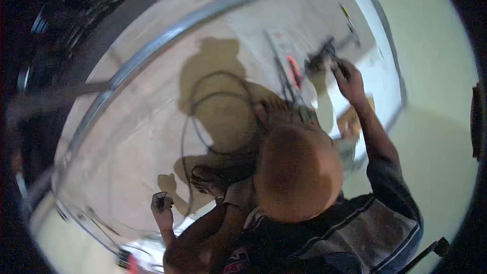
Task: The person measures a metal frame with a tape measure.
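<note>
My right hand (350,78) is at the upper right, its fingers closed on a dark, blurred tool (322,57). At the lower left, my left hand (162,203) is curled above the pale surface; what its fingers hold, if anything, cannot be made out. A loop of dark cable (223,73) lies between the hands, its tail running down near my left hand. Left of the dark tool are a red item (293,72) and long dark tools (282,77), all blurred. A large rounded skin-coloured form (297,172) hides the lower middle.
Bare feet (274,111) rest on the pale floor sheet (147,147). A metal rail (175,30) curves along its far edge. Near my right forearm sits a brown box (349,123). A yellow-and-black item (346,12) lies at the upper right, a red item (132,263) at the lower left.
</note>
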Available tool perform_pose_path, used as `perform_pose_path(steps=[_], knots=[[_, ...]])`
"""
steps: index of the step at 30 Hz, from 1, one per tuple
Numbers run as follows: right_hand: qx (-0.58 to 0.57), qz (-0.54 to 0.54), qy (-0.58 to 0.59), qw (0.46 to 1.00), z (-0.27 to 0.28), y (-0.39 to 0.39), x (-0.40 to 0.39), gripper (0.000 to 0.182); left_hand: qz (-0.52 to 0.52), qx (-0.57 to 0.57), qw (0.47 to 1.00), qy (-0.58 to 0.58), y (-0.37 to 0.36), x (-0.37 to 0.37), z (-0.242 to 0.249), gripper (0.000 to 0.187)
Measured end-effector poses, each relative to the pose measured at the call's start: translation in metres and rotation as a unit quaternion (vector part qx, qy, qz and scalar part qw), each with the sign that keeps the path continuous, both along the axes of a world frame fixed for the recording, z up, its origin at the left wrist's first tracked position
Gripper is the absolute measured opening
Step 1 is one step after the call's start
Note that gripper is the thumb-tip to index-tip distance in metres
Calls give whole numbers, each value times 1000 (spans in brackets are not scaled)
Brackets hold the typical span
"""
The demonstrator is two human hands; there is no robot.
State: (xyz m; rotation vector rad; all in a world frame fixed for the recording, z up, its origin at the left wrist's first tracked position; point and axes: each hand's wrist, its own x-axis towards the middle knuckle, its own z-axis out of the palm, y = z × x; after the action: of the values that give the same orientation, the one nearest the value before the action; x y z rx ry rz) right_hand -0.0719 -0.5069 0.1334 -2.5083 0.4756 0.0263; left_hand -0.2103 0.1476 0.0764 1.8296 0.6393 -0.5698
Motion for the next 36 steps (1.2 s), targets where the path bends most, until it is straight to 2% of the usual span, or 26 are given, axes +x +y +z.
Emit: perform_pose_path(steps=[1,2,3,4,6,9,10,11,12,14,15,16,19,20,21,22,23,24,25,27,28,29,32,33,34,36], knots=[[-2,-16,-20,1000,-29,-42,-33,34,-51,-3,999,15,2,24,-2,17],[-25,-69,13,997,-24,-49,-56,30,-131,7,991,-22,6,48,-6,16],[-56,-115,113,985,-15,-55,-75,32,-204,14,977,-61,3,66,-12,14],[-56,-126,118,983,-27,-65,-110,32,-239,13,970,-47,-1,84,-14,14],[-27,-142,62,988,-37,-80,-177,32,-425,96,894,-102,-24,136,5,14],[3,-234,121,965,-28,-44,-238,33,-487,103,866,-38,-40,200,7,16],[18,-250,126,960,-42,-72,-265,33,-500,124,857,-23,-91,207,14,16],[-5,-269,162,949,-34,-52,-280,34,-549,117,824,-74,-95,224,14,17],[-21,-283,196,939,-42,-44,-294,35,-557,115,819,-75,-111,234,6,17],[-56,-275,258,925,-62,-29,-315,39,-617,129,755,-180,-139,250,-6,20],[-6,-285,236,929,-68,-20,-314,41,-632,147,747,-148,-161,256,-5,21],[42,-295,213,931,-71,-9,-306,43,-645,163,737,-117,-180,262,-5,22],[20,-254,220,942,-91,6,-270,51,-612,120,767,-152,-196,260,-44,24],[17,-245,219,944,-110,-1,-269,51,-612,51,769,-178,-196,255,-59,24],[-2,-212,256,943,-143,-13,-266,55,-606,-14,768,-208,-195,253,-66,24],[-23,-175,289,941,-135,-7,-222,59,-630,-12,748,-210,-199,244,-60,27],[31,-182,464,866,-113,-3,-185,53,-633,-26,752,-180,-202,237,-50,28],[7,-72,410,909,-157,-20,-206,56,-634,36,768,-82,-199,232,-43,27],[0,-45,380,924,-161,-8,-198,54,-631,29,761,-149,-188,226,-54,26],[-12,-13,287,958,-152,44,-153,50,-594,20,799,-90,-174,218,-48,27],[-15,4,238,971,-146,78,-132,48,-562,37,820,-101,-161,214,-53,27],[-22,25,195,980,-143,108,-111,47,-573,48,811,-106,-149,208,-61,29],[-49,65,120,989,-132,184,-70,44,-581,79,803,-106,-123,198,-63,33],[-60,71,110,990,-130,194,-61,44,-600,94,788,-98,-121,197,-64,35],[-65,79,113,988,-127,198,-55,44,-586,96,799,-97,-117,195,-63,35],[-84,151,130,976,-134,189,-54,48,-525,88,819,-214,-110,191,-59,32]])
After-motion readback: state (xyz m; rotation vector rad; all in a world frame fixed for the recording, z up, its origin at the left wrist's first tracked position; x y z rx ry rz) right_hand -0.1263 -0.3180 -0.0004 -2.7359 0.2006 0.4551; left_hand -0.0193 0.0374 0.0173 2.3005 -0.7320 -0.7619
